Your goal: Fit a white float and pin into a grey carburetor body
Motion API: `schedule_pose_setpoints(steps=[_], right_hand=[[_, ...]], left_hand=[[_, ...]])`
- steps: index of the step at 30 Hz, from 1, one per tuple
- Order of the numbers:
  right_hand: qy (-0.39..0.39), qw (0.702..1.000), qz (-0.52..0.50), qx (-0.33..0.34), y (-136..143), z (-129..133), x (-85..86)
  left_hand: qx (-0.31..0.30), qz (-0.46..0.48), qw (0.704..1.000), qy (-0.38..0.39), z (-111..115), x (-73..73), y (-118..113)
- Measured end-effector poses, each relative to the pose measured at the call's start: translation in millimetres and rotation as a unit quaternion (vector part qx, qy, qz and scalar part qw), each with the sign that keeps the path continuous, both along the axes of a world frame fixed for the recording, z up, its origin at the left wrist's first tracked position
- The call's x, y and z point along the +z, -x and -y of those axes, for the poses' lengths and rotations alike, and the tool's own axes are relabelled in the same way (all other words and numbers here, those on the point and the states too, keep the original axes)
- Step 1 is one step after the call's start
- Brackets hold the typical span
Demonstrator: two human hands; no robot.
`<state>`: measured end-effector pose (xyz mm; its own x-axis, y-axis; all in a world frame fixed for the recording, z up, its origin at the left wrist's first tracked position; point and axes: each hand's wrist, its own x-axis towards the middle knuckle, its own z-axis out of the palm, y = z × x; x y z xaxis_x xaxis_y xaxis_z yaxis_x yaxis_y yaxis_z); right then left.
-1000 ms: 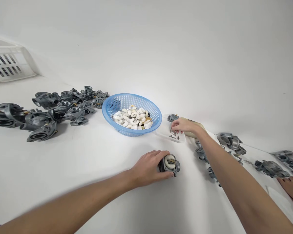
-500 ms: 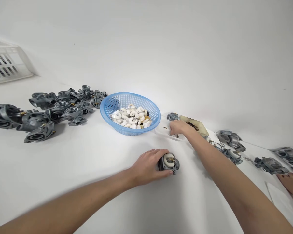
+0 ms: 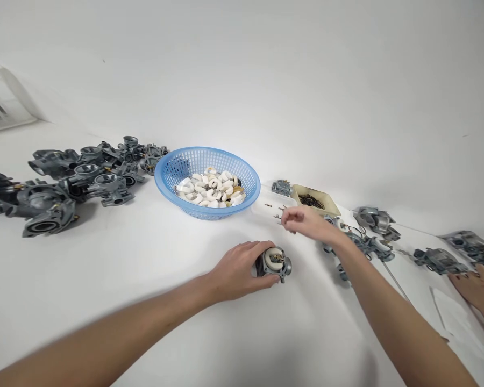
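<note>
My left hand (image 3: 242, 270) is wrapped round a grey metal carburetor (image 3: 283, 269) on the white table. A white C-shaped float (image 3: 271, 260) and brass parts show in the carburetor's upturned open side. Above and to the right of it, my right hand (image 3: 300, 220) is in the air with its fingers curled together. Whatever those fingertips pinch, if anything, is hidden. Just beyond them lies a shallow white tray (image 3: 258, 210) with a few tiny metal pins (image 3: 268, 205) in it.
A blue basket (image 3: 161, 185) of white floats (image 3: 213, 188) stands behind my hands. Several carburetors (image 3: 108, 185) crowd the left, and more (image 3: 371, 244) lie on the right. A cream box (image 3: 334, 207) holds dark rings. Another person's hand (image 3: 478, 287) rests at far right.
My right hand has drawn back out of the white tray toward me, fingers curled. My left hand keeps its hold on the carburetor. The view has shifted slightly to the right.
</note>
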<state>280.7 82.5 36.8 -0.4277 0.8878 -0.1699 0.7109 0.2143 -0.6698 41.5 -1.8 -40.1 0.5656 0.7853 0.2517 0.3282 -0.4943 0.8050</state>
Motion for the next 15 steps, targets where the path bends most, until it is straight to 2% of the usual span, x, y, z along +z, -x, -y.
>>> schedule_pose_setpoints(steps=[4,7,11,15], right_hand=[[0.013,0.98,-0.189,-0.056,0.8,54.9,-39.8],[0.023,0.951,-0.292,-0.103,7.7,76.8,-60.8],[0.042,0.923,-0.36,-0.13,13.8,84.6,-67.8],[0.044,0.914,-0.378,-0.144,13.4,84.2,-68.1]], left_hand=[[0.002,0.039,0.997,0.061,1.2,3.3,-3.0],[0.009,0.057,0.992,0.112,2.6,6.2,-6.1],[0.023,0.037,0.99,0.135,3.9,10.9,-8.9],[0.033,0.009,0.991,0.127,5.0,14.8,-8.7]])
